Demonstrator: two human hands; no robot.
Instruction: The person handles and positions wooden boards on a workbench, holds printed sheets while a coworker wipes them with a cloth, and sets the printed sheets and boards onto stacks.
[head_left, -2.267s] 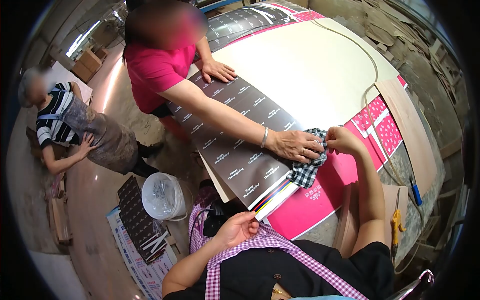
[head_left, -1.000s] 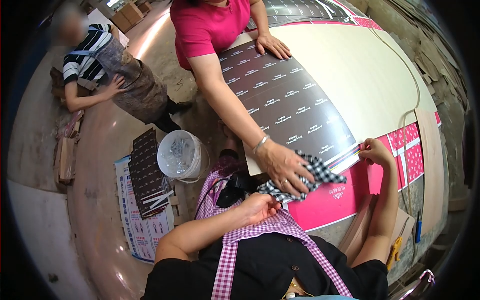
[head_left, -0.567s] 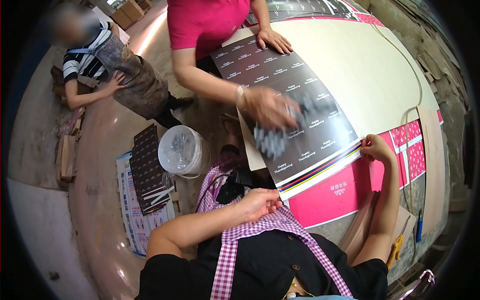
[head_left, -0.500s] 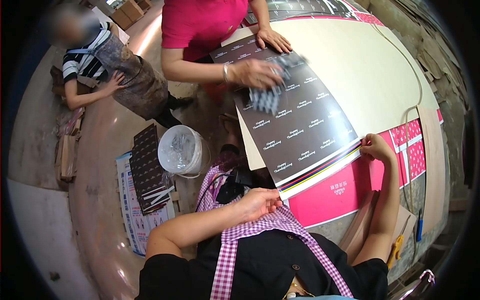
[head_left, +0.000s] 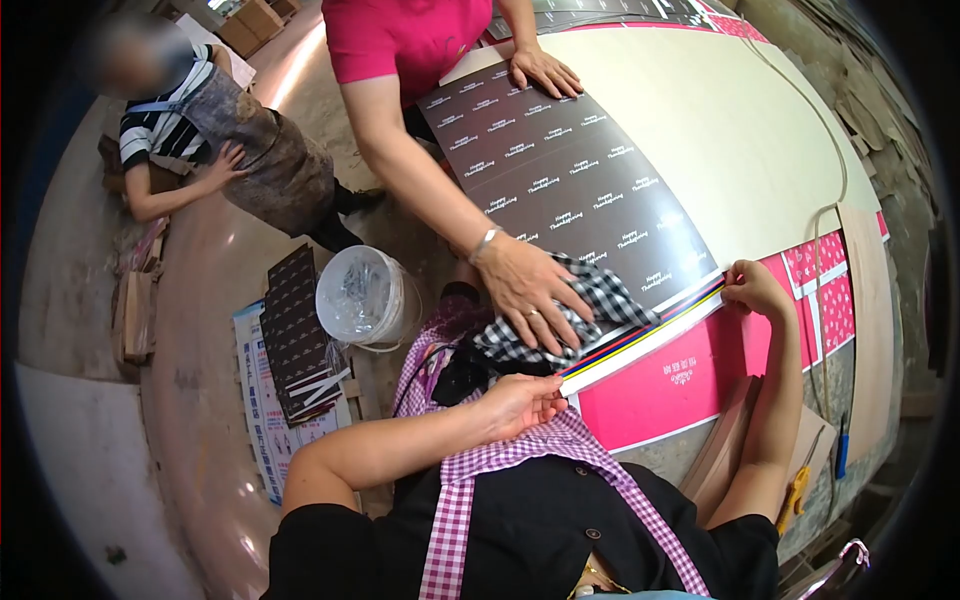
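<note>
A dark brown printed sheet (head_left: 565, 185) with white "Happy Thanksgiving" lettering lies over a cream board (head_left: 740, 120). Its near white edge carries coloured stripes. My left hand (head_left: 520, 405) pinches the sheet's near left corner with closed fingers. At the near right corner, my right hand (head_left: 757, 290) pinches the same edge. Between them, a co-worker's hand (head_left: 530, 290) presses a black-and-white checked cloth (head_left: 620, 295) onto the sheet close to the striped edge. The co-worker's other hand (head_left: 545, 72) lies flat on the sheet's far end.
Pink printed sheets (head_left: 660, 385) lie under the near edge. A yellow-handled tool (head_left: 793, 500) and a blue-handled tool (head_left: 841, 455) lie at the right. A white bucket (head_left: 365, 300) stands left, beside stacked dark sheets (head_left: 295, 340). Another person in an apron (head_left: 255, 150) stands farther left.
The co-worker's hand has swept the checked cloth from the sheet's middle down toward its striped near edge. Both my hands have stayed at the corners.
</note>
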